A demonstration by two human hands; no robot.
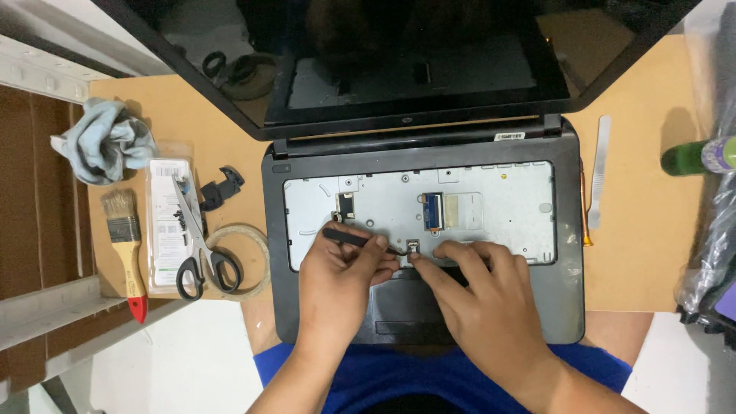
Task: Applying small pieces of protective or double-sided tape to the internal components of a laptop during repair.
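Note:
An open black laptop [571,253] lies before me with its keyboard removed, baring a silver metal tray [506,203] and a blue ribbon connector [434,211]. My left hand [337,284] grips black tweezers [349,237] whose tips point at a small connector [413,247] at the tray's lower edge. My right hand [483,303] rests on the palm rest, its fingertip pressing beside that connector. The dark screen [414,69] leans back at the top.
Left of the laptop lie black-handled scissors [201,257], a plastic packet [162,222], a tape ring [257,245], a black plastic clip [222,186], a paintbrush [126,245] and a grey cloth [103,142]. On the right are a metal pry tool [599,169] and a green bottle [690,157].

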